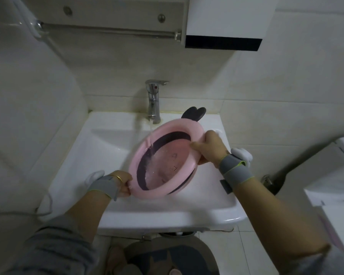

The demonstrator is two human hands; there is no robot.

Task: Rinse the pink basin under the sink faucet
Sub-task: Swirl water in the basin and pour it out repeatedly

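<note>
The pink basin (168, 155), round with a dark band inside and a dark heart-shaped tab at its far edge, is held tilted over the white sink (111, 153). Water runs from the chrome faucet (154, 102) onto the basin's upper left inner wall and pools inside. My left hand (123, 183) grips the basin's near left rim. My right hand (209, 147) grips the right rim, thumb inside. Both wrists wear grey straps with white devices.
A tiled wall stands behind the sink, with a mirror cabinet and a chrome towel bar (107, 30) above. A white appliance (338, 185) sits at the right. A white wall closes the left side. Floor tiles lie below the sink's front edge.
</note>
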